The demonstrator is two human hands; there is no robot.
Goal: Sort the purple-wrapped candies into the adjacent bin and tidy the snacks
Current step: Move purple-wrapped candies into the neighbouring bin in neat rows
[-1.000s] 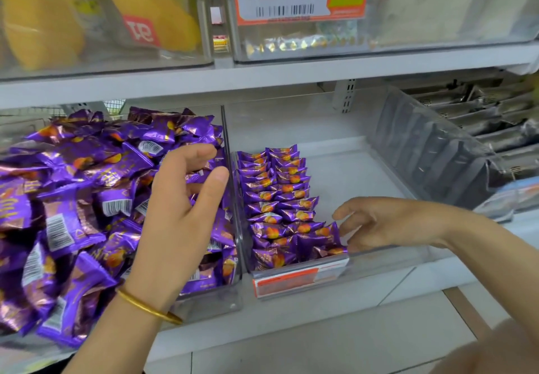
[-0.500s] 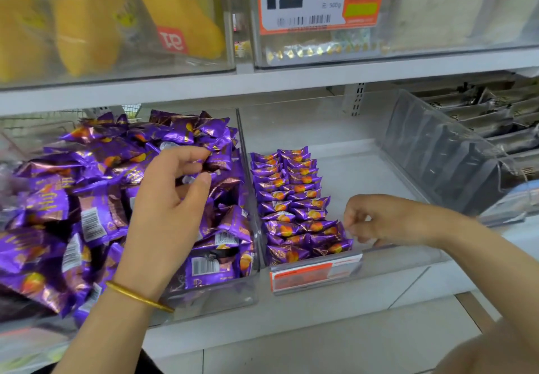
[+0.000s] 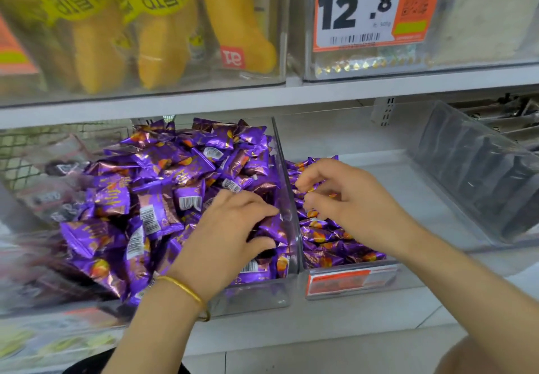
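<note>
Lower shelf, two clear bins side by side. The left bin [image 3: 256, 295] is heaped high with purple-wrapped candies [image 3: 163, 193], lying loose and jumbled, some showing barcodes. The adjacent bin [image 3: 414, 175] holds a smaller lot of the same candies laid in neat rows [image 3: 329, 242] against its left side, with bare floor to the right. A clear divider wall [image 3: 287, 198] stands between the two bins. The left hand [image 3: 230, 228], with a gold bangle [image 3: 183, 287] at the wrist, is dug into the heap just beside the divider, fingers and thumb curled round a candy from the pile. The right hand [image 3: 350, 201] hovers over the rows in the adjacent bin, fingers bent inward; cannot tell whether it pinches a candy. An orange label [image 3: 350, 282] sits on the adjacent bin's front. Farther right are dark packets [image 3: 481, 175]. On the shelf above are yellow snack packs [image 3: 163, 38] and a price tag [image 3: 364, 9] reading 12.8.
</note>
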